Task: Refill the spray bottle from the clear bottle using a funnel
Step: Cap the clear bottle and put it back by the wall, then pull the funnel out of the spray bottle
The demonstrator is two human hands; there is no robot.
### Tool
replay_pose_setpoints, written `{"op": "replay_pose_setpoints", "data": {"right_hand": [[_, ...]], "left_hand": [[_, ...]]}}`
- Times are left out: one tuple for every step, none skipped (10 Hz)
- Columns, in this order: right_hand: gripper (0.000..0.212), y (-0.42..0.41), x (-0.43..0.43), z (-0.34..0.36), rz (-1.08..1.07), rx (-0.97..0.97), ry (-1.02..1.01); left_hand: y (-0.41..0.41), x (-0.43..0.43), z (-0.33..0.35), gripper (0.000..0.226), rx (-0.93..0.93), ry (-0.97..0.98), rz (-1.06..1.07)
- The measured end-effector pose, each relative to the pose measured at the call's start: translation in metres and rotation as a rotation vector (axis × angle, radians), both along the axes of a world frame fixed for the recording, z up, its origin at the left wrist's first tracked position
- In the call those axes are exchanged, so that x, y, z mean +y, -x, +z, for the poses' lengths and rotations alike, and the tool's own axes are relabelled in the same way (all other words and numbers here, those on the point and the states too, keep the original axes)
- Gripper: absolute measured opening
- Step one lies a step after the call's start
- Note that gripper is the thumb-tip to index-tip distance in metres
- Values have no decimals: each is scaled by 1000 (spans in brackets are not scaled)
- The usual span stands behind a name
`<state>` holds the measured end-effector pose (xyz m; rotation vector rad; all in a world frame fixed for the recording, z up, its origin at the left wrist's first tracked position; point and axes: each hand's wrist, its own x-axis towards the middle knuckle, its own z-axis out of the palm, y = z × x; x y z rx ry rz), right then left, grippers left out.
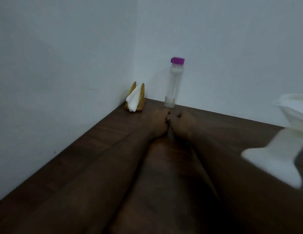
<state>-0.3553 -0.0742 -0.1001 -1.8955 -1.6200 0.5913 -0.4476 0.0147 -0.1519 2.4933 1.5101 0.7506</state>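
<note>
A tall clear bottle [173, 85] with a purple cap stands upright against the back wall, with a little liquid at its bottom. Both my forearms lie stretched out on the dark wooden table [90, 149]. My left hand [160, 123] and my right hand [183, 123] rest side by side just in front of the bottle, touching each other, fingers loosely curled and holding nothing. At the right edge, close to the camera, stands a blurred white object [274, 159] that looks like the spray bottle's head. Above it is a white rimmed shape [292, 105], perhaps the funnel.
A yellow napkin holder [135, 98] with white napkins sits in the table's back corner, left of the bottle. Pale walls close off the table on the left and at the back.
</note>
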Motion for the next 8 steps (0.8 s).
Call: {"op": "replay_pose_setpoints", "data": {"right_hand": [[34,-12,-35,-2,66,-35,-22],[26,-21,-74,-4,119,-80,-55],[19,-36,-114,-4,153,-136,-142],[9,-53,-161,9,142,-113,-321],[4,-74,-197,33,13,-33,-570],[16,-102,-206,51,-206,92,-733],[43,-125,-201,57,-375,127,-673],[49,-138,-191,53,-428,276,-561]], "left_hand": [[-1,-45,9,42,29,41,-22],[-7,-77,5,48,-70,107,-75],[-13,-108,-1,53,-259,117,-166],[-27,-140,2,43,-429,80,-196],[-51,-169,10,46,-612,67,-258],[-83,-187,25,61,-653,122,-310],[-112,-195,38,71,-621,191,-340],[-132,-196,42,70,-667,187,-346]]}}
